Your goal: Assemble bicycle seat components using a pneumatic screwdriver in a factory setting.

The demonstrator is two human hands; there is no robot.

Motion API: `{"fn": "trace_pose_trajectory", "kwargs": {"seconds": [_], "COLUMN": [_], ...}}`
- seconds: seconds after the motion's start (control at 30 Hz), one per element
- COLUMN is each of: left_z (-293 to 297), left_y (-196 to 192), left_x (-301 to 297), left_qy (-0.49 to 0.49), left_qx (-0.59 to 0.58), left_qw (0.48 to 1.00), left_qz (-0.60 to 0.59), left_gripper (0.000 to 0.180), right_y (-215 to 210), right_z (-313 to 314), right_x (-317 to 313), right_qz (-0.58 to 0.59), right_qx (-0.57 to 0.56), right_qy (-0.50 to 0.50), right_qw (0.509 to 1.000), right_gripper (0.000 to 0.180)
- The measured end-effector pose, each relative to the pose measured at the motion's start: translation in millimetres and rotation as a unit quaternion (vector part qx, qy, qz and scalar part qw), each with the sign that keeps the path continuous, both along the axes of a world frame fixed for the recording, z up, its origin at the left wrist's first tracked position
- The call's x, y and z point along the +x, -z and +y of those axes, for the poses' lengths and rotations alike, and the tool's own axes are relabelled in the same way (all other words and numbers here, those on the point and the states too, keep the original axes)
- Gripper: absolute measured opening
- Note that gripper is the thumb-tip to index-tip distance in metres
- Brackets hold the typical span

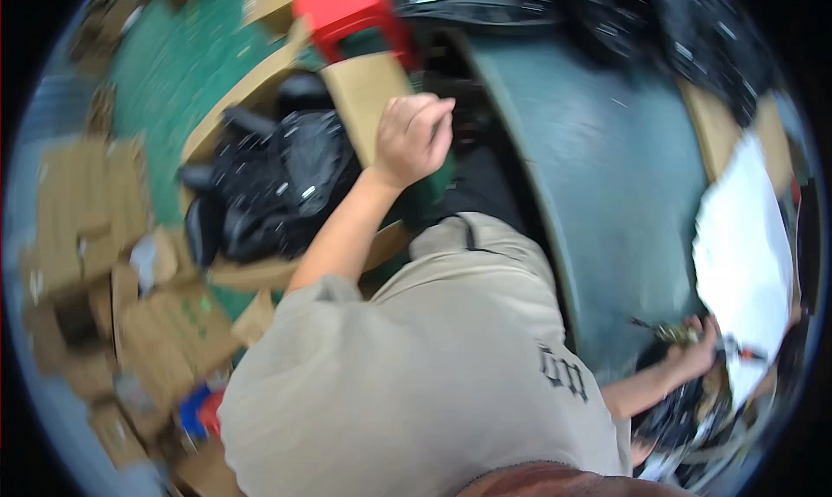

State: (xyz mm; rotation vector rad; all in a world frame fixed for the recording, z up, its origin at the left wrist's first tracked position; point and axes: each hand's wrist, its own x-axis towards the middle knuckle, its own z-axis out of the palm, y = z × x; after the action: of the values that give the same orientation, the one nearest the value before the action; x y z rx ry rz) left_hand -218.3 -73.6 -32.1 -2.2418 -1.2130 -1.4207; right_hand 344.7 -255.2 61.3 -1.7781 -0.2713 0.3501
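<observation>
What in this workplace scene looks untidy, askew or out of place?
Flattened cardboard pieces lie scattered at odd angles over the green floor. An open carton brims with crumpled black bags, beside the closed left hand. The right hand grips small, blurred items.

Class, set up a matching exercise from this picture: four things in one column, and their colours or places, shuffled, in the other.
Things:
1. stool
2. left hand
3. right hand
4. sheet

Colours or places:
A. white, at the right of the grey table
B. red, at the top
C. closed, above the box of black bags
D. low right, at small metal parts

Pairs: 1-B, 2-C, 3-D, 4-A
</observation>
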Motion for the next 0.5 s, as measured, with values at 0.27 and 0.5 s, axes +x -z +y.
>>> {"fn": "trace_pose_trajectory", "kwargs": {"seconds": [0.27, 0.5], "left_z": [21.4, 15.2], "left_y": [-7.5, -25.3], "left_x": [162.3, 237.9], "left_qy": [0.355, 0.500], "left_qx": [-0.026, -0.072], "left_qw": [0.934, 0.863], "left_qz": [-0.018, 0.013], "left_gripper": [0.039, 0.036], "right_y": [14.3, 7.6], "right_z": [-29.3, -28.8], "right_x": [-14.1, -13.6], "right_qz": [0.062, 0.078], "right_qx": [0.063, -0.006], "right_qy": [-0.002, 0.051], "right_qw": [0.996, 0.996], "right_gripper": [0.035, 0.027]}}
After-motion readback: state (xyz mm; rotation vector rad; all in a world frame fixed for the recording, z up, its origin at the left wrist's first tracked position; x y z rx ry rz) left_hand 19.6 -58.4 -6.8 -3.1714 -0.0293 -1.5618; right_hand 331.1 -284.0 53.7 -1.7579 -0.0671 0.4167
